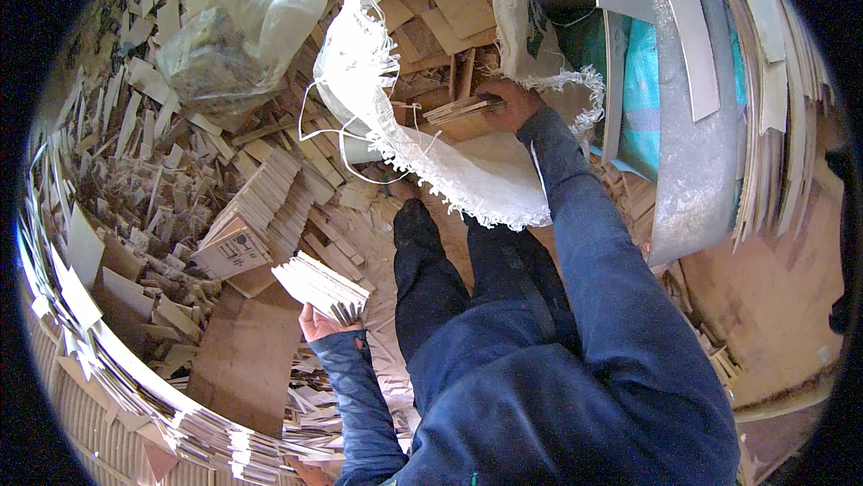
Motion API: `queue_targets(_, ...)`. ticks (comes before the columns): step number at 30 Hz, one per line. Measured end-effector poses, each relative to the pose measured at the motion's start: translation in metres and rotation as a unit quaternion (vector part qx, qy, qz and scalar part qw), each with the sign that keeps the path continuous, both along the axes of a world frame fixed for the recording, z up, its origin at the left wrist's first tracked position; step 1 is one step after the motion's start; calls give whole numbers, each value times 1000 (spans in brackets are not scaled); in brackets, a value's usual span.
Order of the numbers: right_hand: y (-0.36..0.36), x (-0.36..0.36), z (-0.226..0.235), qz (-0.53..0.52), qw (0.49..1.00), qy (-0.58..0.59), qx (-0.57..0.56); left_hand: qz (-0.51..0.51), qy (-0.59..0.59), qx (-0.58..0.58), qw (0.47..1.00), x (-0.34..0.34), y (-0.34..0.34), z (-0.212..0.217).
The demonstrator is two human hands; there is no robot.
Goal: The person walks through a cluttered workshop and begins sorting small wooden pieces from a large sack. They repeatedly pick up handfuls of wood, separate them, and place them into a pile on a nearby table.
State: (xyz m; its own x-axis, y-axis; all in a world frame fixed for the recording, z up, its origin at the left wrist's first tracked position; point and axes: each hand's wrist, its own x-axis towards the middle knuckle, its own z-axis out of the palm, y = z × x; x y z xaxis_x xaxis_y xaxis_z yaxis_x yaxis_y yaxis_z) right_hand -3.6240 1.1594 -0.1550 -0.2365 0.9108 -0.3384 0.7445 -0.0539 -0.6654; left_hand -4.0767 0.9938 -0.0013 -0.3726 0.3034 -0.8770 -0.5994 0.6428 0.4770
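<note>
My left hand (320,322) is closed round the lower end of a stack of thin, pale board pieces (322,286), held on edge to the left of my legs. Inside the mouth of a white woven sack (467,176) with a frayed rim, my right hand (511,105) grips a small bundle of thin board pieces (460,110). My right fingers are partly hidden by shadow and the bundle. Deeper in the sack lie more flat board pieces (463,9), with a few standing upright near my right hand.
A row of stacked board pieces (256,203) leans left of the sack, beside a heap of scraps (148,189). Behind it stands a clear plastic bag (247,41). Tall grey and tan sheets (697,108) rise at the right, near a turquoise sack (640,90). White cord (346,149) loops off the rim.
</note>
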Motion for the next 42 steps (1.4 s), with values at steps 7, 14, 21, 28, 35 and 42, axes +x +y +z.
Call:
queue_targets(7, -4, -13, 26, -4, 998, 34, 48, 84, -78, -24, 993, -1, 7, 1)
queue_targets(14, 6, -38, -7, -141, 988, 35, 57, 52, -45, -13, 998, 3, 10, 2)
queue_targets(21, 5, -49, -25, -9, 993, 13, -116, 40, -84, -15, 996, 2, 11, 4)
queue_targets(28, 4, -62, -70, -80, 996, 22, 19, 21, -36, -27, 999, -3, 13, -5)
queue_targets(35, 76, -97, -165, -193, 943, -189, 193, -7, -89, 22, 996, -5, 13, -13)
queue_targets(42, 50, -75, -62, -228, 955, 183, -45, -68, -14, 29, 997, 14, 34, 13)
